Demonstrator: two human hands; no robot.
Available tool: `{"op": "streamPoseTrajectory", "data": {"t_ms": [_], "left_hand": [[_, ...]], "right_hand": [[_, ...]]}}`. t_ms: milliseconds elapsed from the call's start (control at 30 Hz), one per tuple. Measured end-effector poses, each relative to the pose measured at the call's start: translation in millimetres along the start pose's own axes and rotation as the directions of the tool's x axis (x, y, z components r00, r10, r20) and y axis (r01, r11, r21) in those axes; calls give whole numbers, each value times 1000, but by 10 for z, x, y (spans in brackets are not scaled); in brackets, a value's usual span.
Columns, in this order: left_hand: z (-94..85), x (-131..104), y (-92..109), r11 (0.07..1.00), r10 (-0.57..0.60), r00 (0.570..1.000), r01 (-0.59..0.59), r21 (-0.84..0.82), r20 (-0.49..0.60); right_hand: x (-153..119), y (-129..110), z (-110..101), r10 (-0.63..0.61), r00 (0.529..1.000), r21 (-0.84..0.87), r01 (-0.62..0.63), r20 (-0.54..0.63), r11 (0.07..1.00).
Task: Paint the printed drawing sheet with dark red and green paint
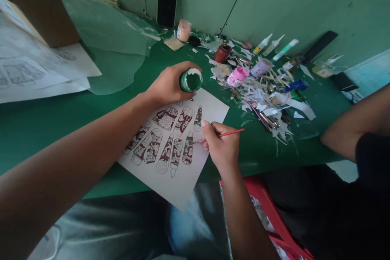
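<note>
My left hand (172, 83) is wrapped round a jar of green paint (191, 80) at the top edge of a printed sheet (179, 189). The jar has no lid on, and its mouth faces me. In my right hand (224, 146) a thin red paintbrush (230, 132) is pinched, its tip at a patterned shape on the right of the sheet. Several shapes on the paper are coloured dark red, and two near the brush also carry green. The sheet lies at a slant, its lower corner reaching past the table's front edge.
Paper scraps (268, 93) cover the right of the table, around a pink jar (237, 77), a purple jar (261, 67) and a dark red jar (222, 53). A phone (167, 0) leans on the wall. At right is another person's arm (359, 126); a red crate (268, 215) stands below.
</note>
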State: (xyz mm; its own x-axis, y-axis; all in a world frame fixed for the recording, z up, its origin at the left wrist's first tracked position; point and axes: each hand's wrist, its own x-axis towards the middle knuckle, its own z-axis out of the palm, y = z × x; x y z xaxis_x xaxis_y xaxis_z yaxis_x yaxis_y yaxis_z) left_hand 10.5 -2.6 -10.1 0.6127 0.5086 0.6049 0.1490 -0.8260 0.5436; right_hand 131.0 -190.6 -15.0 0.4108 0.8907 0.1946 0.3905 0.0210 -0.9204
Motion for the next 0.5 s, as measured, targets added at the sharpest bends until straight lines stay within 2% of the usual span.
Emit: {"op": "streamPoseTrajectory", "data": {"t_ms": [100,267,500], "left_hand": [[1,0,-7,1000,2,1000,-2,-1,1],[5,-2,-15,1000,12,1000,-12,-1,-2],[-1,-1,0,1000,-2,1000,2,-2,-1]], "right_hand": [[1,-1,3,-5,1000,-19,5,-30,1000],[-1,2,3,-1,1000,18,1,2,1000],[1,10,-6,3,1000,5,-3,-10,1000]]}}
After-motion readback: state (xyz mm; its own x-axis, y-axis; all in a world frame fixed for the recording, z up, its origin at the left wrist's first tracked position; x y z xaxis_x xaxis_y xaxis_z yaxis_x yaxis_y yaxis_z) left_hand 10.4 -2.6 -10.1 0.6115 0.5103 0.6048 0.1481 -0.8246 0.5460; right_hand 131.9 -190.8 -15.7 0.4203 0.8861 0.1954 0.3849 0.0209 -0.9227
